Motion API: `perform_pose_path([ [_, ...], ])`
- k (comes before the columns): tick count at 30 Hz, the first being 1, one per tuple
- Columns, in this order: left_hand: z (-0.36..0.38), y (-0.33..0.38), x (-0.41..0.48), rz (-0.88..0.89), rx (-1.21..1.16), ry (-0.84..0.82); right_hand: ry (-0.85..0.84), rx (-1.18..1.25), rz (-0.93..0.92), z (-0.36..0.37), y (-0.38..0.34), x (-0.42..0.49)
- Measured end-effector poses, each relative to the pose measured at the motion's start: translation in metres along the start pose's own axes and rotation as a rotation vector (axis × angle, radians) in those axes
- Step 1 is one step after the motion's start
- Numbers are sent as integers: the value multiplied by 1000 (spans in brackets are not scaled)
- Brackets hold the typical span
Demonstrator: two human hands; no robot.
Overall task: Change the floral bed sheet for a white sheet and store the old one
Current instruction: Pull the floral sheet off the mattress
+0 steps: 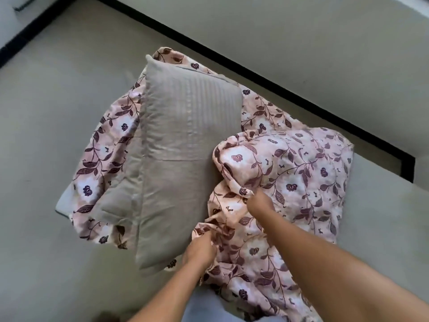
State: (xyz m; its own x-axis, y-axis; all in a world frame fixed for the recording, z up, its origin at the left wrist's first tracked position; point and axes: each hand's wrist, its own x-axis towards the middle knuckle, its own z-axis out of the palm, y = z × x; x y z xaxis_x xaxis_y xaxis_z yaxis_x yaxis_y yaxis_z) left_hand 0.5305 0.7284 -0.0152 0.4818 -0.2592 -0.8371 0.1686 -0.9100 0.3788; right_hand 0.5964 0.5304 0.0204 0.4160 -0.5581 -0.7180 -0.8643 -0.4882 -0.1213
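The floral sheet [299, 182], pink with dark purple leaves and flowers, lies bunched over a low mattress [63, 201] on the floor. A grey pillow [183, 145] rests on top of it, left of the bunched part. My right hand [261, 201] pinches a gathered fold of the sheet near the pillow's right edge. My left hand [200, 248] grips another fold of the sheet, just below the pillow's near corner. No white sheet is in view.
Grey floor [58, 101] surrounds the mattress on the left and front. A pale wall [325, 47] with a black skirting strip [255, 70] runs diagonally behind the mattress to a corner at the right.
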Motion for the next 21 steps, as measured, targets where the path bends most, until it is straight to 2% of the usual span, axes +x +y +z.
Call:
perform_pose_path([
  [3, -5, -3, 3, 74, 153, 208, -46, -158, -20, 11, 2, -4],
  [6, -22, -6, 5, 128, 153, 598, 64, -320, -286, 31, -6, -12],
  [8, -34, -17, 16, 63, 69, 846, 93, -371, -475, 44, -17, -18],
  [9, -44, -22, 21, -19, 6, 900, 45, -356, -528, 48, -26, -22],
  [12, -82, -39, 33, -319, -201, 797, -147, -334, -594, 59, -48, -29],
  [14, -100, -52, 42, -416, -330, 678, -229, -333, -613, 63, -56, -32],
  [18, -119, -67, 51, -385, -430, 543, -285, -293, -585, 62, -64, -38],
  [21, -125, -56, 42, -329, -456, 638, -295, -226, -525, 62, -64, -39],
])
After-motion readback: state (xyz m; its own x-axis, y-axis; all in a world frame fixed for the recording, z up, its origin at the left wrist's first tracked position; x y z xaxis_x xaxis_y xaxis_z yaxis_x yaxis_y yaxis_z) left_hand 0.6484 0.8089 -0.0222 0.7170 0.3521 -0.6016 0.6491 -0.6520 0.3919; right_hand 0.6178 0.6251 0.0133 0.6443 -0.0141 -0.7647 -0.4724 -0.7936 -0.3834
